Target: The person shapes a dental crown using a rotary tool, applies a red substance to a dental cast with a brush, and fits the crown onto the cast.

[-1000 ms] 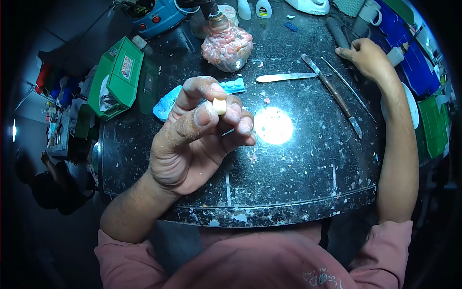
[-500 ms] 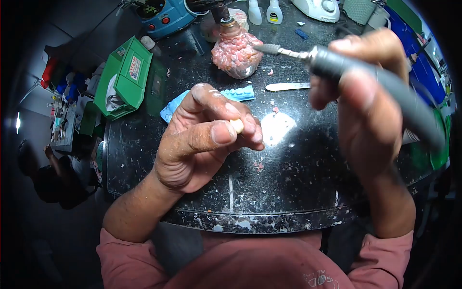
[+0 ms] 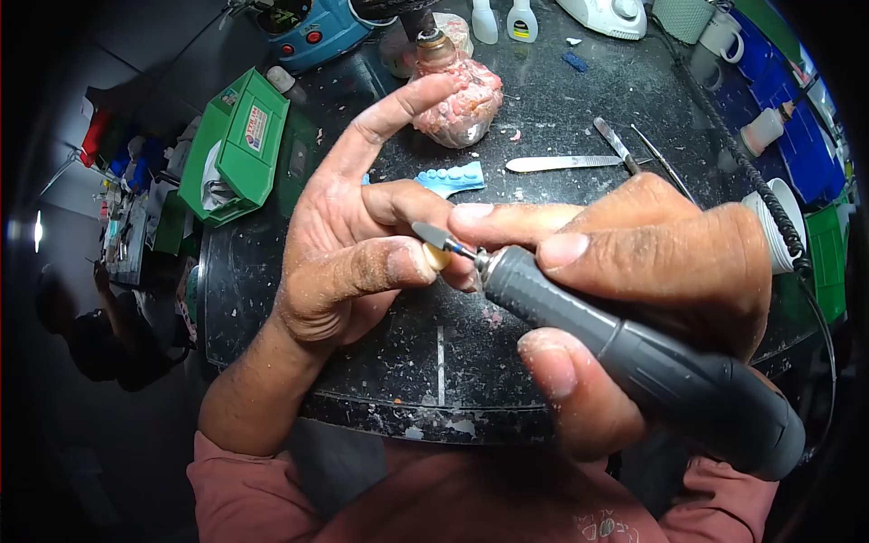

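Observation:
Between the thumb and fingers of my left hand (image 3: 348, 235) is a small yellowish tooth-like piece (image 3: 438, 257), partly hidden. The index finger of that hand points up and away. My right hand (image 3: 661, 271) grips a dark grey handpiece (image 3: 615, 339), a rotary grinding tool with a cord. Its pointed grey bur (image 3: 431, 236) lies right at the piece, overlapping it in this view. Fingertips of my right hand reach close to my left fingers. Whitish dust coats my left thumb and fingers. Behind my left hand, a blue moulded strip with tooth shapes (image 3: 457, 177) lies on the table.
A pink lump on a metal stem (image 3: 466, 109) stands at the back of the black speckled table (image 3: 362, 385). Around it are a green bin (image 3: 244, 145), a knife (image 3: 566, 163), small bottles (image 3: 522, 23) and a white cup (image 3: 778, 213). A black coiled cord (image 3: 733, 136) hangs at right. A person (image 3: 109, 326) is at far left.
My right hand has brought the handpiece down and left, so its bur meets the small piece. My left index finger has lifted away from the piece.

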A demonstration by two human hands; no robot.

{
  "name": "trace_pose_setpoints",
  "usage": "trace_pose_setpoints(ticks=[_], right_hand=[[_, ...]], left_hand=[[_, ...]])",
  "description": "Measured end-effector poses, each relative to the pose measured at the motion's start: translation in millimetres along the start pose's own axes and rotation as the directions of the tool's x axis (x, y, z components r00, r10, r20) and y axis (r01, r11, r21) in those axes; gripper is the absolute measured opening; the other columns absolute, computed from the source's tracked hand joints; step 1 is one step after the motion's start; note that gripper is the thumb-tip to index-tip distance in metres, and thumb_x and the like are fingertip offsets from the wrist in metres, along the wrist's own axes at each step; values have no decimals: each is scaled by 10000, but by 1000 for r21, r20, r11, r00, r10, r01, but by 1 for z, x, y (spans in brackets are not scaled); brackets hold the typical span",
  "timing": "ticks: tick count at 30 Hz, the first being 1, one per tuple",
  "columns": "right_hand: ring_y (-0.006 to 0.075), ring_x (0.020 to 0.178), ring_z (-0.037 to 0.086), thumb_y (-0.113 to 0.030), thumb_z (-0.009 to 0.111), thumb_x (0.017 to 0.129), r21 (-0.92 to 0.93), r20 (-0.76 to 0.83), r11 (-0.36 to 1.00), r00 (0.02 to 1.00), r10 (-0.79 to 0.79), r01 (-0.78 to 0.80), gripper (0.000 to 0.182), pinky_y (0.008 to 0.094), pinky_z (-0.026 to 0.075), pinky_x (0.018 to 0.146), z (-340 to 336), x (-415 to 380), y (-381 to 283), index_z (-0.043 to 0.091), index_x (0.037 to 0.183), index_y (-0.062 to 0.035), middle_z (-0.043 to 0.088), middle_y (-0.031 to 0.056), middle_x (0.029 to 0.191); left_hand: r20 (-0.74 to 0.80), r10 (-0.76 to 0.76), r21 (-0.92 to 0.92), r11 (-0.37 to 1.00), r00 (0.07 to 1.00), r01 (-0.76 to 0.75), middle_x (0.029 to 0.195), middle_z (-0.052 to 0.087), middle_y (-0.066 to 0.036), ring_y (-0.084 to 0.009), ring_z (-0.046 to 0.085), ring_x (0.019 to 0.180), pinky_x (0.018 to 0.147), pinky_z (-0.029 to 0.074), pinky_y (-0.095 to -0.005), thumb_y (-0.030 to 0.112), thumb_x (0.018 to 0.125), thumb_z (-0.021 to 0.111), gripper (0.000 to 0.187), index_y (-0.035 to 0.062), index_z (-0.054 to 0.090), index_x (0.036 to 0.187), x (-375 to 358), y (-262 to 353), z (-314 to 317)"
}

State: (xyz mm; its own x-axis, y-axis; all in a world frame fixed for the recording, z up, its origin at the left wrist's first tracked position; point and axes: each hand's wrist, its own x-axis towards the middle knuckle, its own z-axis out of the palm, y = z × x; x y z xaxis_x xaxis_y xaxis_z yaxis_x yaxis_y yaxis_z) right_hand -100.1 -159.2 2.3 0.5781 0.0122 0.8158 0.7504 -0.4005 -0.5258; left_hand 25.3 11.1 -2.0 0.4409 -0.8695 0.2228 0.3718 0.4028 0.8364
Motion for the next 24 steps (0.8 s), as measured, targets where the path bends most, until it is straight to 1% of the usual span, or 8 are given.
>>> trace_pose_setpoints(ticks=[2,3,5,12,14,18,20,24], right_hand=[[229,703,682,-52,781,661,94,-273,994,959,72,-47,323,296,533,624,11,-1,0,684,957,33,652,123,784],[229,703,682,-52,781,661,93,-276,995,959,70,-46,323,296,533,624,7,0,0,684,957,33,652,123,784],[216,796,680,-86,697,831,-50,-2,998,999,-35,35,324,288,560,677,-5,2,2,483,1041,37,689,295,938],[240,801,688,-73,716,786,-66,-39,997,998,-48,45,364,313,557,666,-1,0,-2,503,1060,37,693,294,923],[231,719,692,-79,784,612,11,-200,983,963,181,-183,362,303,562,672,5,-3,-7,707,957,1,684,120,830],[222,723,693,-90,774,604,-8,-197,983,964,176,-181,319,285,563,666,7,-2,-6,706,912,-42,700,91,849],[218,724,693,-92,773,608,-28,-191,989,972,136,-144,306,286,563,664,8,-1,-2,701,903,-50,703,92,854],[204,729,695,-68,767,610,8,-246,994,964,104,-105,286,283,563,655,15,0,-1,689,885,-73,710,95,873]], left_hand=[[37,32,40,999,999,-34,940,708,-103,-167,671,907,944,491,-310,76,769,772,1131,-78,-78,1499,1,-1,-1],[39,31,41,999,999,-33,940,708,-103,-167,671,907,944,491,-310,76,769,772,1131,-78,-78,1499,1,-1,-1],[-15,25,70,997,1000,-24,951,710,-104,-177,675,936,966,483,-314,79,771,777,1126,-80,-67,1499,0,-1,1],[-15,70,47,997,997,-69,966,710,-100,-184,680,966,971,489,-312,72,752,801,1147,-78,-56,1499,0,-6,4],[-79,75,36,997,994,-72,966,710,-96,-170,682,945,917,516,-292,69,738,812,1158,-80,-48,1499,0,-7,6],[-55,79,56,996,995,-76,938,703,-78,-152,677,922,871,530,-278,87,753,796,1134,-68,-39,1504,0,-7,6],[17,119,-69,991,993,-118,971,687,-173,-231,687,954,920,520,-333,-38,827,666,953,-16,8,1515,-1,-12,0],[16,112,-89,990,994,-110,997,684,-173,-232,678,989,923,526,-341,-28,850,655,932,4,9,1521,-3,-14,2]])
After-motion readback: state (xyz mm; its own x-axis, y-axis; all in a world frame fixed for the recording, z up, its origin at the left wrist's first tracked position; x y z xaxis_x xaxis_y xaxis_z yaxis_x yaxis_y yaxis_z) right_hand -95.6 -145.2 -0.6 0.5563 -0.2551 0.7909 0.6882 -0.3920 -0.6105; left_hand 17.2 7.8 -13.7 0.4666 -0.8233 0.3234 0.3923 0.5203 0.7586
